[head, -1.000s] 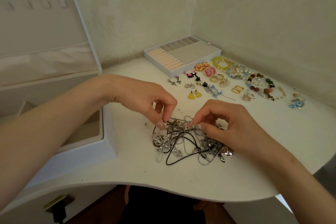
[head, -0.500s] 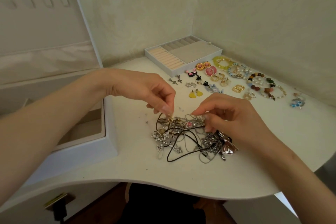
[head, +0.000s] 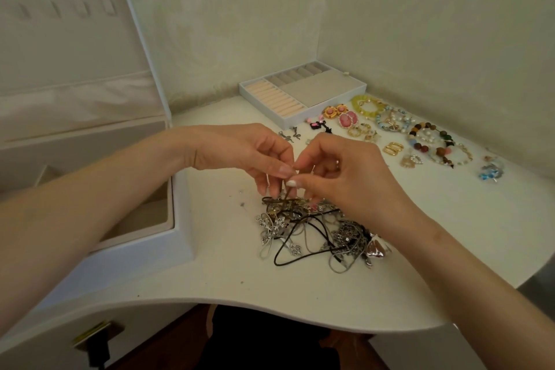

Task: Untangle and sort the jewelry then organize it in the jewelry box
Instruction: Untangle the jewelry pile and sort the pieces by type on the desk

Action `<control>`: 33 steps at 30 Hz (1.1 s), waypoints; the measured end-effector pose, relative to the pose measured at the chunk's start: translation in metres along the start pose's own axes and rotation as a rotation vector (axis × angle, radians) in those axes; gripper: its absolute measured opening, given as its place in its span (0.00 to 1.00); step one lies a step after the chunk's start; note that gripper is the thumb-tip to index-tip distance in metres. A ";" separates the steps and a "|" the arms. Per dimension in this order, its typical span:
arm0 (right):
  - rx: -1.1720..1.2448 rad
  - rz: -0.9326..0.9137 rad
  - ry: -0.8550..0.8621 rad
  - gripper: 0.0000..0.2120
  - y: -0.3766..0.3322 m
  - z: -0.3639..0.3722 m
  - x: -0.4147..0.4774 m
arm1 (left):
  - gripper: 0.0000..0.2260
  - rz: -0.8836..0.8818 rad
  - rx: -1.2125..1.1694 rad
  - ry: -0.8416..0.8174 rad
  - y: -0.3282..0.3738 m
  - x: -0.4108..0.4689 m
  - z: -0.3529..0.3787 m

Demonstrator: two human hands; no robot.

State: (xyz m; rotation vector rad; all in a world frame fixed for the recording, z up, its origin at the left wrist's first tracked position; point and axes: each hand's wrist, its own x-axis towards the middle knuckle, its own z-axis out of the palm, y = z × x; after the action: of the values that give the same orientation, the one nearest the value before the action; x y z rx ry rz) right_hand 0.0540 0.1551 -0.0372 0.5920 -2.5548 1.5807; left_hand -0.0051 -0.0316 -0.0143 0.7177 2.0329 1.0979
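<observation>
A tangled pile of necklaces (head: 318,231), with silver chains, black cords and a shiny heart pendant, lies mid-table. My left hand (head: 243,153) and my right hand (head: 345,177) meet just above its far edge. Both pinch a thin dark cord (head: 286,195) that rises from the pile, fingertips almost touching. The white jewelry box (head: 180,237) stands open at the left with its lid upright. Sorted earrings (head: 345,119) and beaded bracelets (head: 426,135) lie in rows at the back right.
A white tray insert (head: 300,90) with ring rolls and grey compartments sits in the back corner by the walls. Small blue pieces (head: 491,171) lie at the far right. The curved table edge (head: 270,297) runs in front of the pile.
Both hands have lifted off the pile and come together, drawing a cord upward between their fingertips. The pile itself has barely shifted.
</observation>
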 end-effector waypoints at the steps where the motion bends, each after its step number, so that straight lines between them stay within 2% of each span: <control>1: 0.022 0.014 -0.012 0.08 0.002 -0.001 0.000 | 0.10 -0.001 -0.011 0.001 0.000 0.000 0.000; 3: 0.076 0.041 -0.046 0.07 0.004 -0.005 -0.001 | 0.07 -0.020 0.008 -0.017 0.001 0.000 -0.001; 6: 0.111 0.056 -0.055 0.05 0.007 -0.018 0.000 | 0.05 -0.050 0.160 -0.047 0.003 -0.003 -0.003; 9: 0.166 0.068 -0.008 0.05 0.011 -0.034 0.004 | 0.09 0.030 0.338 0.182 0.007 0.002 0.002; 14: 0.229 0.151 0.008 0.07 0.019 -0.044 0.010 | 0.15 0.135 0.259 0.352 0.028 0.027 0.031; 18: 0.273 0.161 0.061 0.04 0.021 -0.048 0.012 | 0.10 0.216 0.253 0.482 0.037 0.045 0.041; 22: 0.366 0.208 0.059 0.03 0.026 -0.058 0.012 | 0.09 0.190 0.192 0.527 0.034 0.054 0.039; 24: 0.309 0.222 0.076 0.06 0.030 -0.062 0.014 | 0.08 0.129 0.144 0.541 0.030 0.057 0.037; 27: 0.024 0.190 0.132 0.06 0.036 -0.063 0.019 | 0.05 0.026 0.170 0.522 0.025 0.062 0.037; 30: -0.254 0.127 0.113 0.06 0.041 -0.060 0.023 | 0.07 -0.022 0.312 0.478 0.023 0.070 0.041; 33: -0.404 0.051 0.034 0.03 0.048 -0.057 0.023 | 0.05 -0.030 0.510 0.490 0.023 0.074 0.044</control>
State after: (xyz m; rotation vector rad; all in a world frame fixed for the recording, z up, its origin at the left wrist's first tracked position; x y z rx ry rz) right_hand 0.0074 0.2173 -0.0449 0.4527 -2.7659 1.0245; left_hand -0.0113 0.0551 -0.0350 0.7035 2.7890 0.7871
